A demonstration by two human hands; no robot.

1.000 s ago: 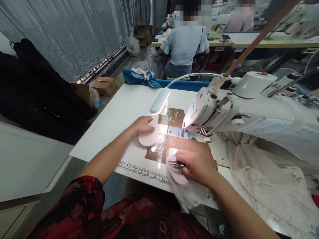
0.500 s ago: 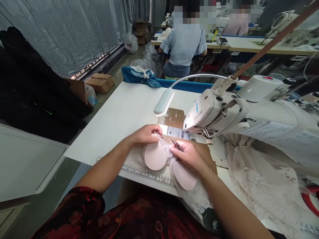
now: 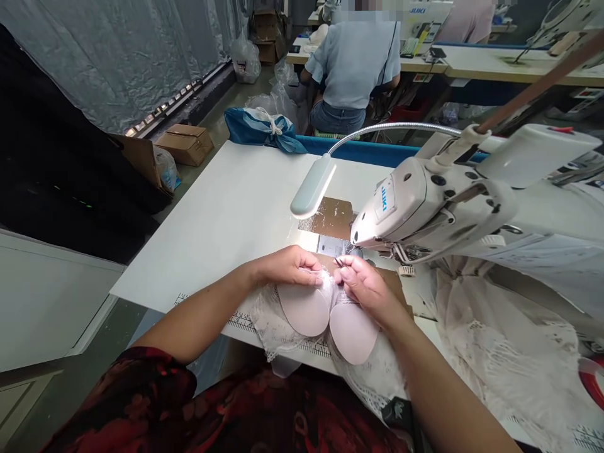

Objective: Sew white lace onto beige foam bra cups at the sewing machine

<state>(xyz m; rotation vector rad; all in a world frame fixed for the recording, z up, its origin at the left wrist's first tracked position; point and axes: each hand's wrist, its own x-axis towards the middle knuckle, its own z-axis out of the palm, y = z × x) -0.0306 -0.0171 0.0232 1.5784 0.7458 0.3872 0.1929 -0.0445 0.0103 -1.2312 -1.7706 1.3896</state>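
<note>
Landmark: white industrial sewing machine head, standing on the white bench.
Left hand: just in front of the machine's needle end, a little to the left in view. Grip pressed together, fingertips pinching the white lace trim at the top edge of the first pale pink rounded foam cup.
Right hand: directly in front of the needle end and close to it. Grip closed round the small dark metal thread snips, whose tips poke out toward the machine. The palm lies over the top of the second pale pink rounded foam cup.
Cups: side by side with edges touching, in front of the machine at the bench's near edge. The second one overhangs that edge. The lace spreads out from under the first.
Lamp: white gooseneck lamp, lit, hanging just left of the machine head.
Cloth: loose white lace fabric heaped below and right of the machine arm.
Behind the machine: person in a pale blue shirt, seated with back turned. Blue tied bag at the bench's far edge.
</note>
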